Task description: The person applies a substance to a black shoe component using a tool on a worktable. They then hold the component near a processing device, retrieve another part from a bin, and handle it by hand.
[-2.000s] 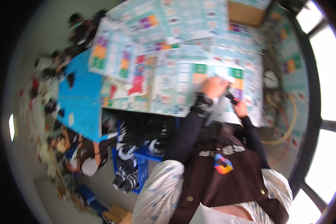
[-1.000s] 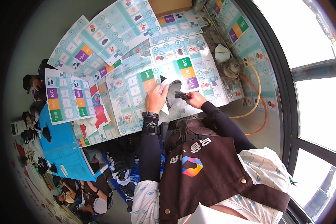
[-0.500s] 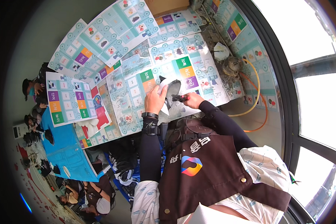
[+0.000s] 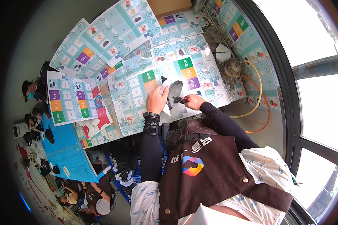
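On the printed sheets covering the worktable, a dark grey piece shaped like part of a shoe (image 4: pixel 175 89), with a white strip (image 4: pixel 165 87) along its left side, lies under my hands. My left hand (image 4: pixel 156 100) is closed on its white left edge. In my right hand (image 4: pixel 195 102), fingers closed, is a small black tool with a red part on its handle (image 4: pixel 181 100). The tool's black end reaches left to the lower right edge of the grey piece. Its exact kind is too small to make out.
More printed sheets (image 4: pixel 118 32) lean up at the back left. A crumpled white mask-like piece (image 4: pixel 223 52) and yellow and orange hoses (image 4: pixel 260 84) are on the right, beside the window frame. A blue-covered table (image 4: pixel 69 150) and several people stand or sit at the left.
Both hands stay almost in place. The tool in my right hand has shifted only slightly against the grey piece.
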`<action>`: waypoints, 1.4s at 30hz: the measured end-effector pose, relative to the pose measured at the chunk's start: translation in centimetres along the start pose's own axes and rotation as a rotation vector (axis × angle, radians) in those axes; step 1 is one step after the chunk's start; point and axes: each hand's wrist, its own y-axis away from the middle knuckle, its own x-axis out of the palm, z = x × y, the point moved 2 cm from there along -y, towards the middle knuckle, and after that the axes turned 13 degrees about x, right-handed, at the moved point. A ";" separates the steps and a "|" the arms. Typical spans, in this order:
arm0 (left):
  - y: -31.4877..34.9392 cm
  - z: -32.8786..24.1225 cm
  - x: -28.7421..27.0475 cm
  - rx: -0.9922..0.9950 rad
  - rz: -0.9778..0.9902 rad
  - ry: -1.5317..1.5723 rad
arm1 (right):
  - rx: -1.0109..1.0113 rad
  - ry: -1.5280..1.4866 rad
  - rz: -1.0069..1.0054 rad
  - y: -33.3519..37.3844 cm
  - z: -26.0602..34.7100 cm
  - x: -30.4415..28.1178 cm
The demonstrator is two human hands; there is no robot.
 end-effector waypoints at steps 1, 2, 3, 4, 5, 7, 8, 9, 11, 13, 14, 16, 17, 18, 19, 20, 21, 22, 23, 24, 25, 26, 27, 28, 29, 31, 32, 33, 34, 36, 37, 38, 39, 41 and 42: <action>0.0 0.0 0.0 -0.002 0.004 -0.001 | -0.012 -0.009 -0.016 -0.1 0.0 0.0; -0.1 0.0 0.0 -0.002 0.003 -0.008 | -0.008 -0.019 -0.034 -0.1 -0.1 0.0; -0.1 0.0 0.0 -0.004 0.006 -0.001 | -0.024 -0.017 -0.031 -0.2 -0.1 0.0; -0.1 -0.1 0.0 -0.004 0.003 0.000 | -0.023 -0.013 -0.032 -0.3 -0.2 0.1; -0.1 -0.1 0.0 -0.004 -0.001 -0.005 | -0.007 -0.008 -0.036 -0.3 -0.3 0.1; -0.2 -0.1 -0.1 -0.004 0.009 0.001 | -0.011 0.008 -0.027 -0.3 -0.2 0.2; -0.2 -0.2 -0.2 0.002 0.010 -0.005 | 0.010 0.027 -0.019 -0.4 -0.2 0.3; -0.2 -0.2 -0.2 -0.005 0.018 0.002 | 0.000 0.025 -0.022 -0.3 -0.2 0.3; -0.2 -0.2 -0.3 0.004 0.012 -0.007 | 0.044 0.017 0.004 -0.3 -0.2 0.3; -0.2 -0.3 -0.3 0.000 0.015 -0.005 | 0.035 0.004 0.016 -0.2 -0.1 0.2; -0.2 -0.3 -0.3 0.002 0.011 -0.015 | 0.053 -0.006 0.024 -0.1 -0.1 0.2; -0.1 -0.4 -0.3 -0.001 0.010 -0.006 | 0.049 0.000 0.035 -0.1 0.0 0.1; -0.1 -0.4 -0.3 0.003 -0.001 -0.009 | 0.066 0.003 0.041 0.0 0.0 0.1; -0.1 -0.4 -0.3 -0.002 0.004 -0.003 | 0.056 0.002 0.042 -0.1 0.0 0.2; -0.1 -0.4 -0.3 -0.003 0.004 -0.003 | 0.056 0.004 0.038 -0.1 0.1 0.2; -0.1 -0.4 -0.3 -0.002 0.002 -0.007 | 0.072 0.009 0.032 -0.1 0.0 0.2; -0.1 -0.4 -0.3 -0.004 0.004 -0.003 | 0.056 0.005 0.033 -0.2 0.1 0.2; -0.1 -0.4 -0.3 -0.008 0.010 0.000 | 0.053 -0.007 0.019 -0.2 0.0 0.2; -0.1 -0.3 -0.3 -0.005 0.009 -0.004 | 0.063 -0.014 0.000 -0.2 0.0 0.1; -0.1 -0.3 -0.2 -0.011 0.017 0.003 | 0.050 -0.018 0.003 -0.3 0.0 0.1; -0.1 -0.3 -0.2 -0.006 0.010 0.004 | 0.050 -0.036 -0.025 -0.3 -0.1 0.1; -0.1 -0.3 -0.3 -0.002 0.004 0.000 | 0.057 -0.048 -0.058 -0.3 -0.2 0.0; 0.0 -0.3 -0.3 -0.001 0.003 0.005 | 0.049 -0.055 -0.053 -0.2 -0.2 -0.1; 0.0 -0.2 -0.3 -0.004 0.013 0.009 | 0.032 -0.073 -0.088 -0.2 -0.2 -0.2; 0.0 -0.2 -0.3 -0.003 0.018 0.006 | 0.015 -0.092 -0.123 -0.2 -0.2 -0.3; 0.0 -0.2 -0.3 -0.007 0.022 0.011 | -0.003 -0.095 -0.148 0.0 -0.1 -0.5; 0.0 -0.2 -0.3 -0.003 0.015 0.005 | -0.016 -0.096 -0.173 0.1 -0.1 -0.6; 0.0 -0.3 -0.3 -0.006 0.020 0.011 | -0.020 -0.098 -0.173 0.2 0.0 -0.7; 0.0 -0.3 -0.3 -0.005 0.016 0.008 | -0.043 -0.092 -0.168 0.3 0.1 -0.7; 0.0 -0.4 -0.3 -0.004 0.012 0.005 | -0.065 -0.086 -0.163 0.5 0.2 -0.8; 0.0 -0.4 -0.3 -0.013 0.020 0.009 | -0.034 -0.070 -0.138 0.5 0.2 -0.7; 0.0 -0.4 -0.3 -0.018 0.024 0.006 | -0.007 -0.056 -0.116 0.5 0.2 -0.6; 0.0 -0.4 -0.3 -0.022 0.029 0.013 | -0.002 -0.055 -0.113 0.5 0.2 -0.6; 0.0 -0.5 -0.3 -0.015 0.018 0.018 | 0.030 0.009 -0.046 0.3 0.1 -0.2; 0.0 -0.4 -0.3 -0.021 0.024 0.023 | 0.024 0.009 -0.041 0.2 0.1 -0.1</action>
